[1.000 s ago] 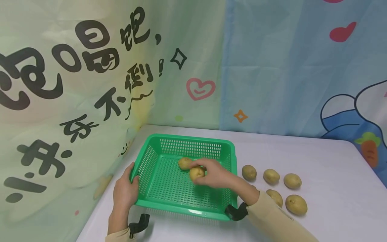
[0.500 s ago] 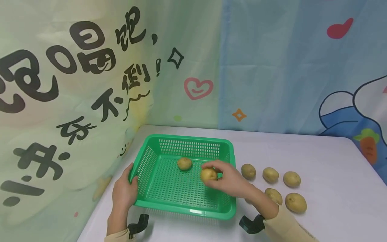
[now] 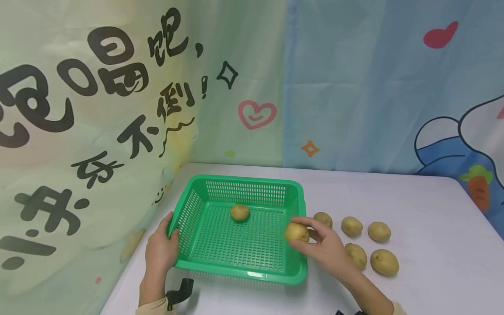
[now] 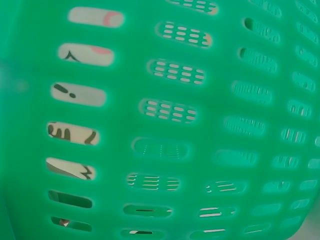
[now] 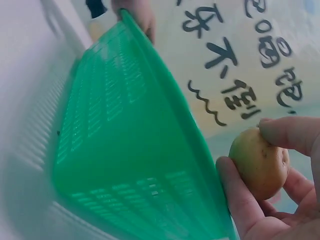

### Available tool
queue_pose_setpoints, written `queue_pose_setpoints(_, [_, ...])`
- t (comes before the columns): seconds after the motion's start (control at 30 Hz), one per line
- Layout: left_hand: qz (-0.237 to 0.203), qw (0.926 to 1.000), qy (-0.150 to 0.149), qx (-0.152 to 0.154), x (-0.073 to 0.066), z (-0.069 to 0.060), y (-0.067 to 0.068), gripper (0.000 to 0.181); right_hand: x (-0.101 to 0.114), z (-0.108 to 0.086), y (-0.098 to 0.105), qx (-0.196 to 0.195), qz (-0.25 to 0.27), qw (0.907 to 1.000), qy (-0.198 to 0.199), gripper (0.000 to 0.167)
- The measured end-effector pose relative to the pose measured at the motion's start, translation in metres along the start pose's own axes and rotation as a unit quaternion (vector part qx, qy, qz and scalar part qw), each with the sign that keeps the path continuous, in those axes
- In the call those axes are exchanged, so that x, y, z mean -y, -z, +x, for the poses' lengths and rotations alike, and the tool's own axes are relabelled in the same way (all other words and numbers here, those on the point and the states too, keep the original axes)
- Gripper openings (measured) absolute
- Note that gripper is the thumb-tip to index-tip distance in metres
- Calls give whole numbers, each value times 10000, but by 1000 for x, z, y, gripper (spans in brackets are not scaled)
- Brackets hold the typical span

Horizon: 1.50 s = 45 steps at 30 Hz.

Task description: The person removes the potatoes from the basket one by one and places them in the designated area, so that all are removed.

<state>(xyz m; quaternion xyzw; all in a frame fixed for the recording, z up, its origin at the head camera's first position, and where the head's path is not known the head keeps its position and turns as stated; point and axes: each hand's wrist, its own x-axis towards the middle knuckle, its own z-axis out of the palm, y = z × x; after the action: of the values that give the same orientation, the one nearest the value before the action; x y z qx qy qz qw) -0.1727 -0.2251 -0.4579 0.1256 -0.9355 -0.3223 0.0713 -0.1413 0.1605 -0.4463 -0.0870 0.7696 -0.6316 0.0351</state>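
Note:
My right hand (image 3: 324,247) pinches a potato (image 3: 297,232) between thumb and fingers, over the right rim of a green plastic basket (image 3: 240,274). In the right wrist view the same potato (image 5: 261,164) shows clear of the basket's side, the thumb close to the rim. One other potato (image 3: 239,212) lies inside the basket, toward the back. On the left, my left hand (image 3: 161,247) grips the basket's left rim, thumb inside. Only the slotted basket wall (image 4: 117,120) fills the left wrist view; the left fingers are hidden there.
To the right of the basket, several potatoes (image 3: 379,232) lie in loose rows on the white table (image 3: 433,271). One is partly behind my right hand. A printed curtain (image 3: 334,87) rises behind the table and along its left side.
My right hand has carried the potato rightward, from the middle of the basket to its right rim. The left hand keeps its grip, and the other potato in the basket stays put.

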Motion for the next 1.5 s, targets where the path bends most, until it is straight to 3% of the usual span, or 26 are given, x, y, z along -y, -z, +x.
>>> queue_pose_setpoints(0.23, [-4, 10000, 48, 74, -1, -1, 0, 53, -6, -26, 16, -212, 556, 9971, -478, 54])
queue_pose_setpoints(0.37, [-32, 9999, 60, 97, -2, 0, 0, 54, -16, -35, 23, -428, 383, 9967, -567, 54])
queue_pose_setpoints(0.47, [-47, 9999, 56, 107, -3, 1, 0, 54, -30, -41, 28, -500, 270, 9976, -403, 51])
queue_pose_setpoints(0.6, [-7, 9999, 34, 96, -3, 1, 0, 54, -48, -50, 31, -578, 48, 9956, -737, 54])
queue_pose_setpoints(0.7, [11, 10000, 35, 89, -2, 2, 0, 54, -58, -57, 30, -659, -198, 9897, -1253, 57])
queue_pose_setpoints(0.83, [6, 10000, 38, 86, -2, 1, 1, 54, -70, -62, 27, -701, -392, 9858, -1477, 57])
queue_pose_setpoints(1.07, [-14, 10000, 53, 70, 0, 0, 1, 54, -72, -67, 21, -679, -611, 9849, -1468, 58])
queue_pose_setpoints(1.5, [4, 10000, 31, 35, -2, 0, 1, 54, -75, -81, 17, -744, -984, 9737, -1918, 57])
